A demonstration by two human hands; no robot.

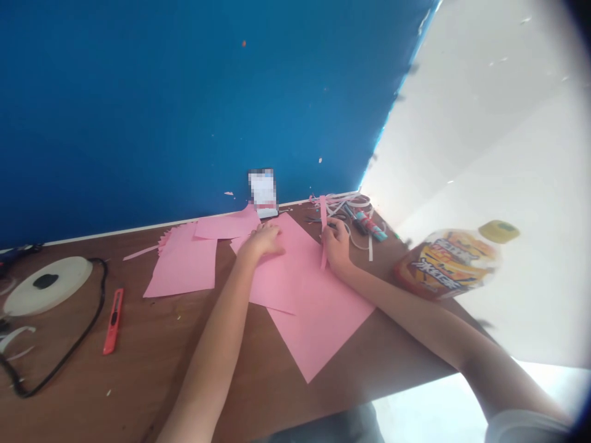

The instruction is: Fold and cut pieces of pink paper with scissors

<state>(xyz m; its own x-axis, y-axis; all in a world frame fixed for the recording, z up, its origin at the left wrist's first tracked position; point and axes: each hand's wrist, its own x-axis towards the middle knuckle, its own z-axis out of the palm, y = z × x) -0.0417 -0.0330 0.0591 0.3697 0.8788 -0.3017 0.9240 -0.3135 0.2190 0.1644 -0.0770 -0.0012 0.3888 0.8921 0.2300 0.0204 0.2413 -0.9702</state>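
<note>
- Closest to the camera, the big pink sheet (318,320) lies flat on the brown surface (152,363), one corner pointing at 6 o'clock toward the person.
- At 9 o'clock, well apart from both hands, there's an orange box cutter (112,320) next to a black cable (69,351) and a white round disc (46,284).
- The left hand (265,241) rests palm-down on the pink sheet, fingers spread fairly flat, pinning it rather than gripping anything.
- The right hand (338,245) is pinched shut on a thin pink strip (323,237) that stands nearly upright off the sheet's edge.
- At 3 o'clock a yellow-capped bottle (450,261) sits tilted and blurry near the surface's edge, close to the right forearm. An elbow bump could probably knock it off.
- More pink paper (184,271) is stacked at 10 o'clock, partly overlapping.
- Farthest out, at 1 o'clock by the blue wall (161,111), there's a mess of white strips (351,203) and markers (369,224).
- That strip looks flimsy, so a hard tug might tear it unevenly, or drag the sheet if the left hand eases up.
</note>
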